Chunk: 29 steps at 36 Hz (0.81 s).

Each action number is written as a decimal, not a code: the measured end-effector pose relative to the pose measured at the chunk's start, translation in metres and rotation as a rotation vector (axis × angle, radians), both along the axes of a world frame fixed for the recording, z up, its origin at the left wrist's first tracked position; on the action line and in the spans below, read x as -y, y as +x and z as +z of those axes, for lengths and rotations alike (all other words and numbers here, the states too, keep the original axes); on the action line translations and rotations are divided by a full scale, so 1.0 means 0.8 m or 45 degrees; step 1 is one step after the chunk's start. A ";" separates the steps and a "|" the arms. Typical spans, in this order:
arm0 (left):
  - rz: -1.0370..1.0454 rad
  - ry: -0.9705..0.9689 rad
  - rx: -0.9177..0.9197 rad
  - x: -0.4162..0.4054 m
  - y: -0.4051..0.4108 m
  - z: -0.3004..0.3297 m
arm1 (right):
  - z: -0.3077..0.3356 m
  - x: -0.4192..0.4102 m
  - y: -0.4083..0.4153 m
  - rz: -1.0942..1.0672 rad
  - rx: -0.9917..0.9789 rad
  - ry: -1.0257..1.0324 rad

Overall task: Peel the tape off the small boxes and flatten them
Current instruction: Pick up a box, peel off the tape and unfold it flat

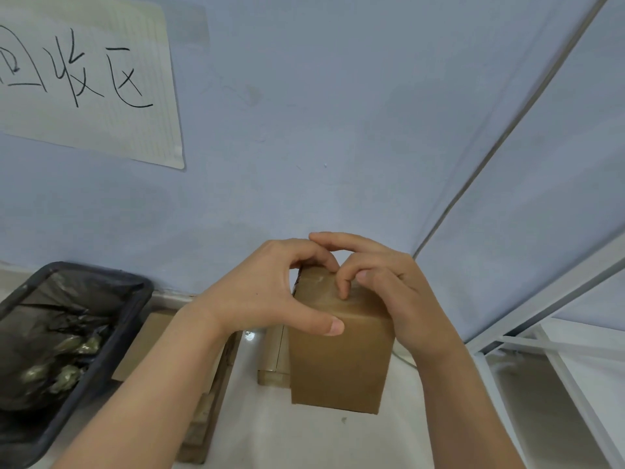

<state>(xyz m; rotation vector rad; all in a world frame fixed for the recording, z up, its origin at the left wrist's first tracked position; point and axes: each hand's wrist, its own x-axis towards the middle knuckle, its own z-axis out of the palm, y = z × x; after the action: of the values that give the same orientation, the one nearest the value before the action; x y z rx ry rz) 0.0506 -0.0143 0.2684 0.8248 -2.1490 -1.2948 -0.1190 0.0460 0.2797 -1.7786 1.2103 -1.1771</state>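
One box [340,360] is held upright above the floor, long axis vertical, its taped top directly under both sets of fingers. The left hand [270,292] is clamped on it, thumb across the near face, fingers curled over the far top edge. The right hand [389,286] is curled on the top, fingertips [343,292] picking at the tape [318,282] (edge apparently not yet lifted). The right hand is judged nearer the seam. Counted: one held box, a stack of flattened cardboard [209,394] at left (sheets uncountable), one bin [50,340].
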 end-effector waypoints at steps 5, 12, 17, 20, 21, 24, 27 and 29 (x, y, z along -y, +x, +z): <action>0.019 0.011 -0.023 0.001 0.001 0.001 | -0.001 -0.004 0.004 -0.027 -0.012 -0.043; -0.024 0.028 -0.066 0.001 0.001 0.005 | -0.001 -0.008 -0.001 -0.011 0.007 -0.023; -0.058 0.057 -0.102 -0.001 -0.002 0.006 | 0.004 -0.007 0.000 -0.061 -0.149 -0.112; -0.055 0.074 -0.127 -0.001 -0.003 0.005 | 0.003 -0.006 0.000 -0.056 -0.168 -0.140; -0.058 0.078 -0.128 -0.001 -0.003 0.005 | 0.002 -0.006 0.000 -0.046 -0.161 -0.144; -0.069 0.081 -0.127 -0.003 -0.004 0.003 | 0.004 -0.009 0.000 -0.010 -0.103 -0.135; -0.076 0.089 -0.152 -0.005 -0.006 0.005 | 0.007 -0.013 0.003 -0.006 -0.045 -0.154; -0.069 0.095 -0.165 -0.004 -0.006 0.006 | 0.007 -0.014 0.005 -0.015 -0.010 -0.164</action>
<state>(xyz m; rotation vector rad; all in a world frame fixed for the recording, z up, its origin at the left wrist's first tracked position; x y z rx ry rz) 0.0459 -0.0110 0.2732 0.6962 -2.0448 -1.4233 -0.1147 0.0576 0.2854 -1.8737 1.1740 -1.2818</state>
